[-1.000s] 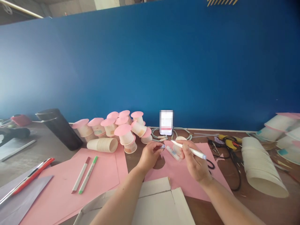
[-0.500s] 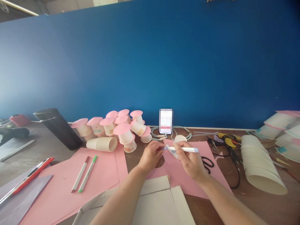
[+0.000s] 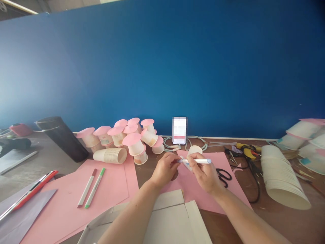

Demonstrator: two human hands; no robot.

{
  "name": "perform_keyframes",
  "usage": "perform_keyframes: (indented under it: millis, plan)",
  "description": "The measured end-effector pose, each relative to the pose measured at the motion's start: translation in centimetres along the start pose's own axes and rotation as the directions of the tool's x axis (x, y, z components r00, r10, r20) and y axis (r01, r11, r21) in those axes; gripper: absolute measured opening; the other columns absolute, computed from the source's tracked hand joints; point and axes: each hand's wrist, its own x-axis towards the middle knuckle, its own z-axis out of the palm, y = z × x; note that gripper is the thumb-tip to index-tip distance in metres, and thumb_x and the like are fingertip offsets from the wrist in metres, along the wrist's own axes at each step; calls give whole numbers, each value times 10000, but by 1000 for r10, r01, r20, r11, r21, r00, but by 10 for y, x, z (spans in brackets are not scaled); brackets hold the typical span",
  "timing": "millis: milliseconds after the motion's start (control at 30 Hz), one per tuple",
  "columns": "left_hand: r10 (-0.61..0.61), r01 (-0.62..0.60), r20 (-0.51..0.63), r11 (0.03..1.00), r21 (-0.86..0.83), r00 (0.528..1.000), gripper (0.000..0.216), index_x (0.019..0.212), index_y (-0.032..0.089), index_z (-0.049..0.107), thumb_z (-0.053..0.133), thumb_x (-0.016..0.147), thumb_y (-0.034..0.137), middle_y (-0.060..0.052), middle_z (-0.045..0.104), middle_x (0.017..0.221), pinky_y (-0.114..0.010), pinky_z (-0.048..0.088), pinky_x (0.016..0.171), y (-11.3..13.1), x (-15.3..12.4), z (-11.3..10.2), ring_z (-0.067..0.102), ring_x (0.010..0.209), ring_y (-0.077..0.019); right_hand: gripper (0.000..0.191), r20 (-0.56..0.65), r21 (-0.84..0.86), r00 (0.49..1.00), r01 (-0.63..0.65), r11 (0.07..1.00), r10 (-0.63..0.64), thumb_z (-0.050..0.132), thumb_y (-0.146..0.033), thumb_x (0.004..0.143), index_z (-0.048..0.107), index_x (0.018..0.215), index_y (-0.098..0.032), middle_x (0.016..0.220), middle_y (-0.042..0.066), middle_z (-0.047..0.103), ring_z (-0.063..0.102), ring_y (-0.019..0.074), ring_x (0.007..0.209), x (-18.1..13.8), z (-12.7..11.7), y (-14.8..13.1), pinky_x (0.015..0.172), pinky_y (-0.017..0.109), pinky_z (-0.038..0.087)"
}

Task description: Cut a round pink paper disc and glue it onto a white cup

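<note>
A white marker [image 3: 203, 161] with pale blue ends lies almost level between my hands. My right hand [image 3: 207, 174] is closed around its barrel. The fingers of my left hand [image 3: 165, 169] pinch the marker's bluish left end; whether a cap sits there I cannot tell. Just behind my right fingers is a small white paper cup [image 3: 195, 149], partly hidden by them. Under both hands lies a pink paper sheet [image 3: 203, 200]. Black scissor handles [image 3: 223, 177] rest on that sheet, right of my right hand.
Several cups with pink discs [image 3: 133, 144] stand at the back left beside a lying cup stack [image 3: 110, 156]. Two markers [image 3: 95, 188] and a red-handled cutter [image 3: 35, 189] lie left. A phone [image 3: 179, 130] stands at the back. A big cup stack [image 3: 284, 178] lies right.
The marker in my right hand has shifted slightly left, toward my left fingers. My left hand stays nearly in place. The view has tilted very slightly.
</note>
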Motion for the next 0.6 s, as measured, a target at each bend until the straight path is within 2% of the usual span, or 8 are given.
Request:
perform_keyframes:
  millis: [200,400,600]
  plan:
    - [-32,32,9,999,-6,999,142,950,221,670,617,820,202,-31,655,936,-267,492,759,3,0,0,610,840,-150,314,4,62,999,-55,997,54,455,-495,935,559,825,-221,564,-40,477,450,135,520,2,2,2,508,258,340]
    - [-129,129,41,992,13,991,122,921,223,679,633,811,247,-12,684,901,-267,476,758,5,-1,-2,612,818,-152,410,30,137,983,-183,973,181,509,-555,882,541,666,-208,528,-32,502,475,140,527,7,2,0,534,258,380]
    - [-154,152,72,988,32,985,146,935,231,703,633,811,260,-15,703,915,-270,479,774,7,-1,-3,624,836,-162,457,12,150,968,-251,956,252,568,-574,834,562,584,-192,489,-20,513,482,135,504,9,-1,0,517,254,391]
